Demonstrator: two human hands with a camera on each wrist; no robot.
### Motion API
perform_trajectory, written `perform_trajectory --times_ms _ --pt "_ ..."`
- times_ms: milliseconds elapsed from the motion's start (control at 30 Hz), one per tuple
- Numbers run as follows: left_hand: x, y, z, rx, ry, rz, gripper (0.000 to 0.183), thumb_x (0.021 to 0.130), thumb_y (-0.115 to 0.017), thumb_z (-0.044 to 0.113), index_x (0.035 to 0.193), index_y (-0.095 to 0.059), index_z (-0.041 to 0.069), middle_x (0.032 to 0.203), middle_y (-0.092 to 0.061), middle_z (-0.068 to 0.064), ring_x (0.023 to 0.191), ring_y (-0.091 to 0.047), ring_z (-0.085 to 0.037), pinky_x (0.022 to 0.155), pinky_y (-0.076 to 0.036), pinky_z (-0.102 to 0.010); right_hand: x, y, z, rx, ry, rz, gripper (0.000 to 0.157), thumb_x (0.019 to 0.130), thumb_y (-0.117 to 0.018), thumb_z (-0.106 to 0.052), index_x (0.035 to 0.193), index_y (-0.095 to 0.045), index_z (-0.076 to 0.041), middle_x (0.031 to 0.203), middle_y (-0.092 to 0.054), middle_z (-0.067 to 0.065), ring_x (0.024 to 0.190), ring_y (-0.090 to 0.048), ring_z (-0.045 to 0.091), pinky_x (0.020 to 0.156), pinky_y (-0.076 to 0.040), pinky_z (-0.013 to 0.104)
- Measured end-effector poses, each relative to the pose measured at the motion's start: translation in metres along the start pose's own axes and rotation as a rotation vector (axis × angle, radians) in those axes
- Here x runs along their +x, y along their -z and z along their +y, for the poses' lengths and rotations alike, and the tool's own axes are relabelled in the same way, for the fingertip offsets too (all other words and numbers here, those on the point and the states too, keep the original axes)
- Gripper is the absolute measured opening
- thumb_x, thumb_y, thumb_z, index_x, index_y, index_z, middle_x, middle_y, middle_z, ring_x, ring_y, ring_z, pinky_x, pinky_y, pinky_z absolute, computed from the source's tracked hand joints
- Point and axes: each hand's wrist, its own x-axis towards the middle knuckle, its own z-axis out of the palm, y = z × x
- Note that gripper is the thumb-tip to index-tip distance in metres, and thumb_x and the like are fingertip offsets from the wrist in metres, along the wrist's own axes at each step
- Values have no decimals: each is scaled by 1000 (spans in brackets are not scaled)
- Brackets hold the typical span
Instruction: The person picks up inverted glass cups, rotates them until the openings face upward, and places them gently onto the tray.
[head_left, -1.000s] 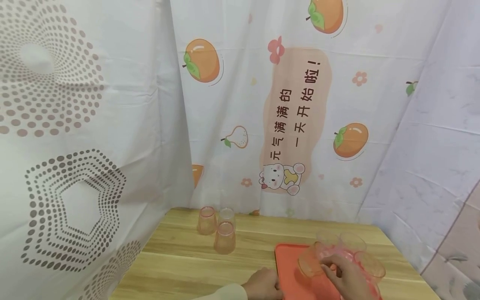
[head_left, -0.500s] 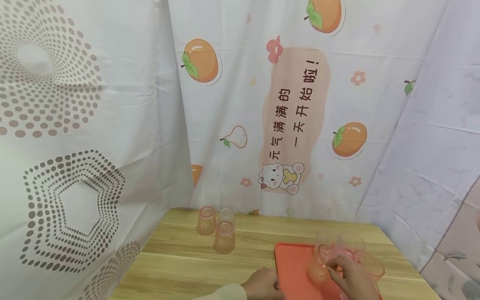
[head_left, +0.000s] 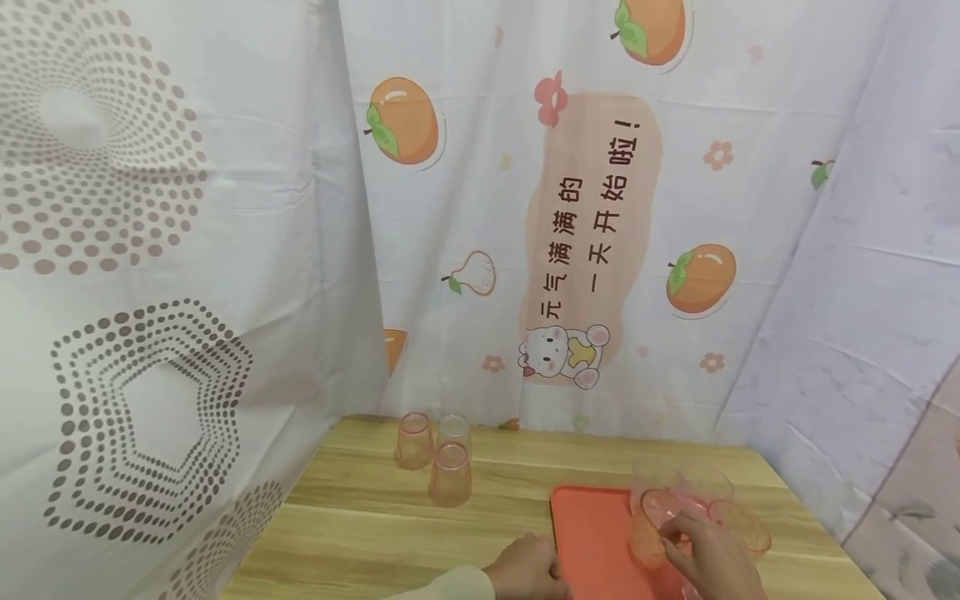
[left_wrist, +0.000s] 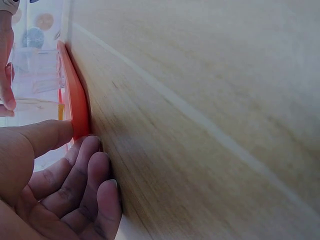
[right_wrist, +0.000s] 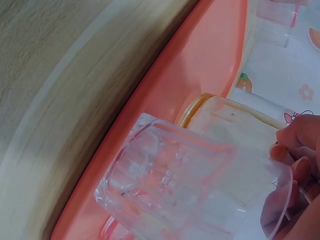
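My right hand (head_left: 711, 554) pinches the rim of an orange see-through cup (head_left: 643, 546) over the red tray (head_left: 592, 533). In the right wrist view, the cup's amber base (right_wrist: 196, 109) is at the tray surface; whether it bears its full weight I cannot tell. A clear pinkish cup (right_wrist: 165, 185) is close in front of it there. My left hand (head_left: 527, 568) grips the tray's left edge, its thumb (left_wrist: 52, 135) on the rim and its other fingers curled beside the edge. Several more cups, including an orange one (head_left: 742, 527), crowd the tray's right side, partly behind my right hand.
Three upturned-looking tumblers stand together at the back left of the wooden table (head_left: 360, 533): a pink one (head_left: 414, 442), a clear one (head_left: 454, 429) and a peach one (head_left: 451, 477). Printed curtains (head_left: 465, 208) hang behind the table and along both sides.
My right hand has moved the orange cup to the right, toward the other cups, and its tilt has changed. The left hand keeps its place on the tray edge.
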Motion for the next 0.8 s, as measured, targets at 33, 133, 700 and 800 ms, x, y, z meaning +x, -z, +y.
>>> perform_trajectory --times_ms 33,133,700,800 --pt "0 0 0 1 -2 -2 47 79 -69 23 42 -41 16 35 -26 13 31 -14 -2 30 -13 -18 -1 0 0 0 -9 -12 32 60 -81 -6 73 -63 -29 76 -50 -24 64 -49 -3 54 -43 24" --pt "0 -2 -1 0 -3 -9 47 80 -69 23 42 -42 16 35 -27 13 31 -14 -2 30 -13 -18 -2 1 1 2 -43 -50 33 61 -81 -6 72 -62 -31 76 -50 -25 64 -48 -3 53 -42 24" --pt "1 -2 -2 -38 1 -8 48 81 -72 24 42 -44 16 35 -34 13 31 -15 -3 30 -14 -18 5 8 5 -36 -71 -172 30 65 -81 -15 70 -58 -34 73 -50 -24 64 -50 0 57 -44 29" --pt "1 -2 -2 -61 9 -7 50 80 -73 24 41 -43 15 34 -31 12 31 -13 -4 30 -12 -19 7 11 4 -29 -62 -175 28 66 -84 -17 72 -61 -32 75 -52 -22 67 -53 2 59 -46 30"
